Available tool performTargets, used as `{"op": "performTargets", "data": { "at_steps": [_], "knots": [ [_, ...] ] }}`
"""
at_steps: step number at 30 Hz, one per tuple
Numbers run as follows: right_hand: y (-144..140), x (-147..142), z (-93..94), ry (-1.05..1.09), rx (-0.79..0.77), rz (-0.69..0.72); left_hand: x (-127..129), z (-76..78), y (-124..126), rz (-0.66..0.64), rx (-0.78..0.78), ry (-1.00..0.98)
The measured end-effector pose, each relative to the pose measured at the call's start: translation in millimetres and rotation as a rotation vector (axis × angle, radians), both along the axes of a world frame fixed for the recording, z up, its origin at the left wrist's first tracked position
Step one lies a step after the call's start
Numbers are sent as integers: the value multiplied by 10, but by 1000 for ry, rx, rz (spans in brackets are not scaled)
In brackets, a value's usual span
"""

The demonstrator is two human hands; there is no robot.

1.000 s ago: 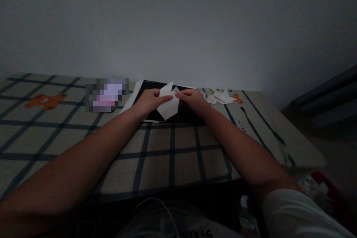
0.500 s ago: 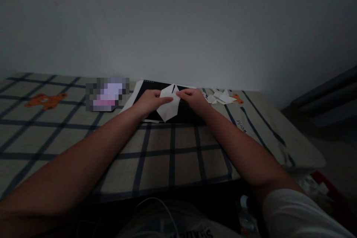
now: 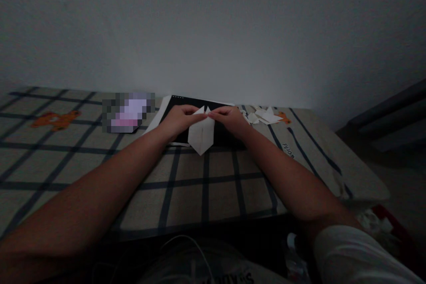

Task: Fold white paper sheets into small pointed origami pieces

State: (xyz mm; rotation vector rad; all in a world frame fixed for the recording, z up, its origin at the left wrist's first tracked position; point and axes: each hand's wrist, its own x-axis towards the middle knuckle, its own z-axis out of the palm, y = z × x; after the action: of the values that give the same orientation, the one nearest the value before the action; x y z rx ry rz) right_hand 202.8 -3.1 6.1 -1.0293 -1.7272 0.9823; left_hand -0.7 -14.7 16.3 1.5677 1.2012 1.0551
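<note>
A folded piece of white paper hangs between my two hands, with two pointed tips at its top and a blunt point at its bottom. My left hand pinches its upper left side, thumb laid across the front. From the right, my right hand pinches the upper edge near the middle, its fingertips close to my left thumb. Beneath both hands lies a black flat sheet or folder with white paper sticking out under its left side.
Folded white paper pieces lie to the right of my right hand. A blurred purple item rests on the left of the checked tablecloth. Below the table's front edge are a clear bottle and a white cable.
The folded paper has come lower and turned more upright, with its slit top now showing two separate tips. Both hands have shifted only slightly, my right fingertips closer to my left thumb.
</note>
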Motion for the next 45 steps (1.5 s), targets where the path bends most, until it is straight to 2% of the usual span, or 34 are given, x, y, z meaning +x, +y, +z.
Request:
{"op": "performTargets", "data": {
  "at_steps": [5,10,19,26,34,38,41,45],
  "knots": [
    [-1,-23,-26,11,0,4,4,49,-37,-10,-3,-17],
    [3,-19,-11,15,18,6,11,14,-17,26,4,91],
    [-23,-14,16,-69,80,38,14,5,-16,47,-1,110],
    [-27,-19,19,-43,68,50,8,-33,25,9,17,127],
    [-20,-40,21,-57,104,67,12,31,-34,-26,20,148],
    [-18,-49,19,-69,119,55,22,15,-35,-37,53,178],
    [-11,-53,8,-57,108,34,21,-8,-17,-15,70,185],
    [2,-49,-21,-66,16,70,9,-12,-4,65,114,90]
  ]
}}
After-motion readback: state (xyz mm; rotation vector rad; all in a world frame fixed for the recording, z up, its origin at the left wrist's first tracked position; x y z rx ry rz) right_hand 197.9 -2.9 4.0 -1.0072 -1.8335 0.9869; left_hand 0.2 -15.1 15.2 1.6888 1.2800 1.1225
